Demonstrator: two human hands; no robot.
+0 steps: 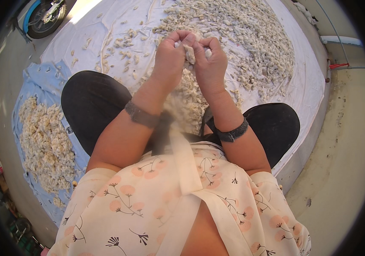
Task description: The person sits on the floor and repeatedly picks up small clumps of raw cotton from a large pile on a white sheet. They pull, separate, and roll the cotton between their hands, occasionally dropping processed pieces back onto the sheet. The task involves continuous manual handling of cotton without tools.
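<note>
My left hand (172, 57) and my right hand (211, 59) meet in front of me, raised over a white cloth (86, 28). Between the thumbs and fingertips of both is an off-white tuft (190, 54) of what looks like raw cotton. White bits of fibre also show inside the curled fingers of each hand. Below the hands, between my legs, lies a heap of loose beige cotton tufts (190, 92). Beyond them a wide, greyish spread of cotton tufts (253, 41) covers the cloth's far right part.
On my left a fluffier pile of cotton (46, 144) rests on a light blue cloth (44, 75). A wheel with a blue fender (46, 19) stands at the far left. A pale wall (339, 134) runs along the right, with a thin pipe (357, 67). Assorted items line the left edge.
</note>
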